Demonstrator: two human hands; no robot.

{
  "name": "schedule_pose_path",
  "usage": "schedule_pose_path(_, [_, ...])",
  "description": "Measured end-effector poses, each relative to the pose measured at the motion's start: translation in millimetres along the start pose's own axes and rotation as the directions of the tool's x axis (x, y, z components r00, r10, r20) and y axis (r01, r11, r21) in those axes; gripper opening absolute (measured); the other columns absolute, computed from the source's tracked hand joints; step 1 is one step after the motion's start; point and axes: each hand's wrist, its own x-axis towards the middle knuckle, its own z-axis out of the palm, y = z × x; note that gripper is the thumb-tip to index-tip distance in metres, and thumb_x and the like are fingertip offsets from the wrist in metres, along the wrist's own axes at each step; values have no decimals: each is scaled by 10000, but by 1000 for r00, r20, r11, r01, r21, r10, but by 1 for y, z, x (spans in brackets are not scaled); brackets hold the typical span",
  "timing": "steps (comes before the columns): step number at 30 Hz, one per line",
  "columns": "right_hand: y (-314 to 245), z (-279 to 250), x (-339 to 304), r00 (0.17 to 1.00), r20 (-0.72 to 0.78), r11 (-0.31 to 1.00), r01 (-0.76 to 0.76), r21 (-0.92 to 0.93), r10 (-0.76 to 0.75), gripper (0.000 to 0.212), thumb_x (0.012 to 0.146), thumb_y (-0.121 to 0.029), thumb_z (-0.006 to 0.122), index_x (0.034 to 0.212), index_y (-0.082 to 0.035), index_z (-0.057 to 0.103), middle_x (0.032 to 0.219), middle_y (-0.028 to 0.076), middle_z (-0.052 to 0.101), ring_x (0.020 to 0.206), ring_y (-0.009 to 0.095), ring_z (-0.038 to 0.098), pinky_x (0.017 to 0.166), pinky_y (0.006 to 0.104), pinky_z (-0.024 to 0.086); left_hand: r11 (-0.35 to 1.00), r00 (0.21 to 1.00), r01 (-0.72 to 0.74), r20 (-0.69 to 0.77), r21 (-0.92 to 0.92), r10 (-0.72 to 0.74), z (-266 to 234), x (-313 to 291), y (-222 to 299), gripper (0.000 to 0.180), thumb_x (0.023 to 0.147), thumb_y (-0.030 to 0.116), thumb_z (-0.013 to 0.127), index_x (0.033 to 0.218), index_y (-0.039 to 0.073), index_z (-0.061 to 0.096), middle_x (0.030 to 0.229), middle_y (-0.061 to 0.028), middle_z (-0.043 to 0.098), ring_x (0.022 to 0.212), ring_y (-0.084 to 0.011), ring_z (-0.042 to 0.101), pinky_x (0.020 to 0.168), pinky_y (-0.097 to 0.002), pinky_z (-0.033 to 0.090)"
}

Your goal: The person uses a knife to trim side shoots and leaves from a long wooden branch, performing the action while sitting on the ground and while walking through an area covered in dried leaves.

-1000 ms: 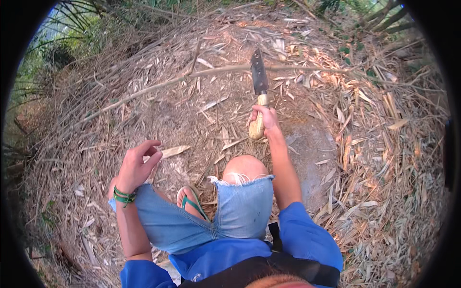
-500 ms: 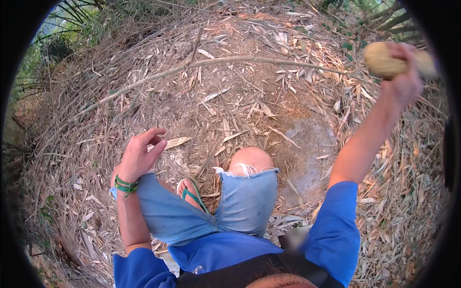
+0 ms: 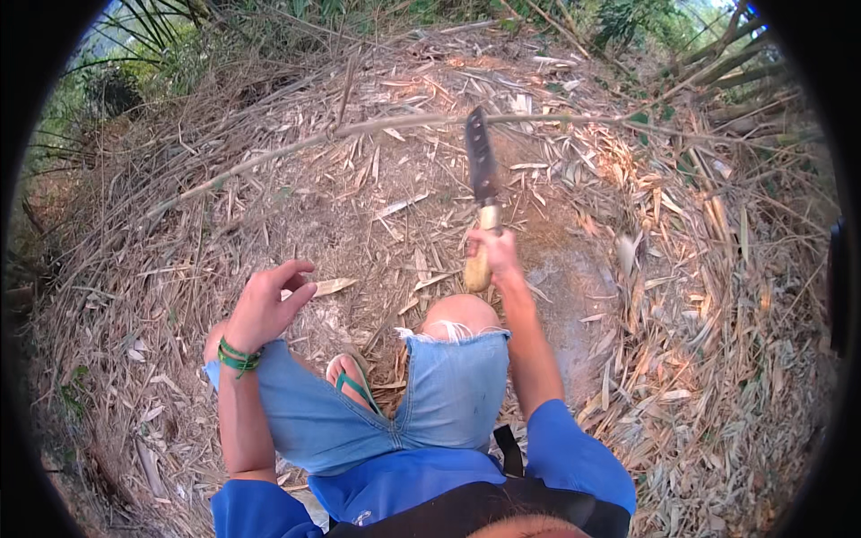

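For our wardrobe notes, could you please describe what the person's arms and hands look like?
Blue fabric sleeves leave both forearms bare. The left hand, ungloved, has green cord-like bands around its wrist; the right hand, also ungloved, has none visible.

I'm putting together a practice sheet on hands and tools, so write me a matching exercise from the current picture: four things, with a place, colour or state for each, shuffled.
Things:
1. Right hand
2. Left hand
3. Long stick
4. Sandal

Descriptions:
a. Stretches crosswise beyond both hands
b. Has green straps and is worn on a foot
c. Closed around the pale handle of a knife
d. Fingers bent, with nothing visible in its grasp

Right pairs: 1-c, 2-d, 3-a, 4-b.
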Motion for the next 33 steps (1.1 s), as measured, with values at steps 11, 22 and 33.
schedule_pose_path(11, [-68,-80,-43,868,-322,906,418,64,-378,128,820,-102,694,857,-21,602,648,29,568,532,126,536,515,279,431,994,990,-108,94,8,107,14,26,26,259,856,140,689,1083,20,654,795,-124,696,699,-252,671,656,-344,512])
schedule_pose_path(22, [104,-259,-121,641,-562,331,-455,-827,-523,557,791,-463,730,1069,8,623,1035,223,629,1009,387,615,868,464,483,869,812,-489,404,75,422,130,170,87,300,888,249,667,1104,42,661,897,-132,713,729,-272,673,667,-368,518])
schedule_pose_path(33, [152,-285,-112,528,-643,477,-431,-766,-555,556,826,-467,698,1118,-18,550,1254,223,526,1128,375,547,928,463,458,729,816,-576,312,370,486,338,398,195,536,900,398,628,1292,49,524,1156,-179,650,1089,-356,606,937,-440,472])
